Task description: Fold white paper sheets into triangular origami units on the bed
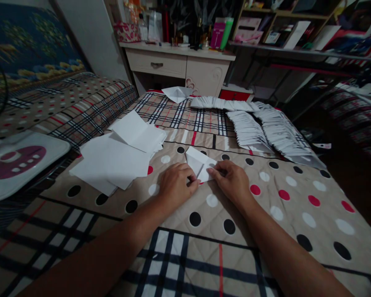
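Observation:
A small folded sheet of white paper [200,159] lies on the spotted bedspread in front of me, its creased flaps partly raised. At its right edge, my right hand [233,179] pinches it, thumb on top. My left hand [177,181] is at the lower left edge, fingers curled against the paper with thumb and fingertips close together. Over to the left rests a loose pile of flat white sheets [120,159]. On the far right side stand tightly packed rows of folded white papers [250,130], with another row [222,104] behind them.
A separate folded paper [177,94] lies at the bed's far edge. Beyond it is a white dresser [156,64] crowded with bottles and boxes. A white plastic lid with a purple oval [57,146] is at the left. Shelves [284,14] fill the back right.

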The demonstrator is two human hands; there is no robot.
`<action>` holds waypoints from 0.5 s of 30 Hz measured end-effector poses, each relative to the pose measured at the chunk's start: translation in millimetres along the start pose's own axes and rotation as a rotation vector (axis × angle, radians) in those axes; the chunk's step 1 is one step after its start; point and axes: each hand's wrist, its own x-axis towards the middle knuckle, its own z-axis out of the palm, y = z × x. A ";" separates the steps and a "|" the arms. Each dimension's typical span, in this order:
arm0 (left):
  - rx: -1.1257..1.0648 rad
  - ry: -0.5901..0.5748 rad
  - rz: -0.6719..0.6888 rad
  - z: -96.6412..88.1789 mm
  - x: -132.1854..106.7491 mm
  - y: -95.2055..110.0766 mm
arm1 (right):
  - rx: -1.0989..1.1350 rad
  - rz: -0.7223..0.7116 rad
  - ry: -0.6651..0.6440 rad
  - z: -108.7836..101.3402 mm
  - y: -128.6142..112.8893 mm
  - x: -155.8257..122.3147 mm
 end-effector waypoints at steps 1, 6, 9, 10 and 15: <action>0.001 -0.002 -0.003 0.1 0.1 0.1 | -0.030 -0.021 0.009 0.0 -0.8 -0.1; -0.050 -0.001 -0.040 -1.4 -0.7 1.1 | -0.106 -0.032 -0.041 -0.9 -3.4 4.0; -0.054 -0.026 -0.032 -2.9 -1.0 1.7 | -0.107 -0.012 -0.056 -1.7 -4.4 5.9; -0.038 -0.038 -0.024 -3.2 -1.0 1.8 | -0.105 -0.007 -0.059 -2.0 -4.8 6.0; 0.076 -0.110 -0.003 -3.2 -0.3 2.7 | -0.095 0.014 -0.063 -2.3 -6.6 5.3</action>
